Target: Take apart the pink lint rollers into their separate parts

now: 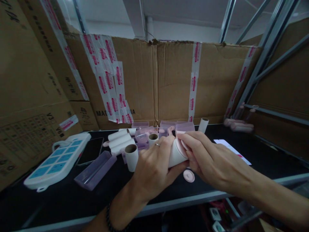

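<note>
Two hands meet in the middle over a dark bench [60,199], everything else is spread around them. Far left there's a white power strip [56,159] with blue sockets lying flat, a dark phone [91,150] face up just beside it, then a translucent purple cover [95,170] lying on its side, hollow side up and nothing in it that I can see. Behind that, a small stack of white rolls [120,140] lies on its side so it doesn't tip, while a couple of cardboard-core rolls [131,157] stand upright with the open cores facing up, easy to grab I'd guess. More purple covers [169,126] sit at the back against the cardboard wall [154,83]; can't tell if they hold anything.

Left hand [151,167] is wrapped around a white roller [176,154], fingers curled shut on its body, looks like it's just steadying it. Right hand [212,161] pinches the pink end cap [180,145] on the roller's end, fingertips closed on it. The roller is held above the bench near its front edge. One loose pink cap [188,176] lies flat on the bench right under the hands, and a white card [231,150] sits off to the right
</note>
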Tool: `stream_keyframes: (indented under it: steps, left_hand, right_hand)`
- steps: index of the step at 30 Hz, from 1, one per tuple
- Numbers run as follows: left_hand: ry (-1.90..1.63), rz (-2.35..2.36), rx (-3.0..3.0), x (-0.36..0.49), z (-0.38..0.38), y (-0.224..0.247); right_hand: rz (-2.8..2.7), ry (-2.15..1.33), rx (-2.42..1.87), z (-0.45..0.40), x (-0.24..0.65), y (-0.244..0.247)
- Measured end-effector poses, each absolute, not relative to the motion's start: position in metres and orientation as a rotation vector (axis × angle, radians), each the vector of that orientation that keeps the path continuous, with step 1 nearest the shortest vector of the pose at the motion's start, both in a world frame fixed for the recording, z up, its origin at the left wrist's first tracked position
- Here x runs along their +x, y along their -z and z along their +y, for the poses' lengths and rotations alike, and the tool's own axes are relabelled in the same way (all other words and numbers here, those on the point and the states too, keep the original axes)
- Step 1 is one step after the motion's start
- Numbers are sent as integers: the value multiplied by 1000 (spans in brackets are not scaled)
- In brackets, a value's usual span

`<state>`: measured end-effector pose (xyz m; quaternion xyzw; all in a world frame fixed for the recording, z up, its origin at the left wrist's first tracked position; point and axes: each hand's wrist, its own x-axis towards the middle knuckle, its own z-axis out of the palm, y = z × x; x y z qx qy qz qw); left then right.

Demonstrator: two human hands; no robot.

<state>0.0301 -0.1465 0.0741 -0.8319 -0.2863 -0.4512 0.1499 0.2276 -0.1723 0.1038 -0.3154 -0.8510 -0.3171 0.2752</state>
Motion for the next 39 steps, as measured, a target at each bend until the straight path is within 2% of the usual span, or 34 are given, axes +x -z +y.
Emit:
stream_keyframes:
  steps: [5, 11, 23, 39]
  left_hand:
    - [1313, -858, -2292, 33, -150, -72]
    - [1113, -872, -2386, 31, -161, -87]
    - [966, -891, -2339, 30, -173, -81]
    - [1031, -998, -2262, 36, -174, -70]
  right_hand:
    - [-2286, 666, -952, -174, 227, -99]
    - [-2319, 549, -1043, -175, 226, -103]
    - [-2342, 236, -1002, -179, 221, -95]
    - [-2178, 338, -1164, -183, 209, -93]
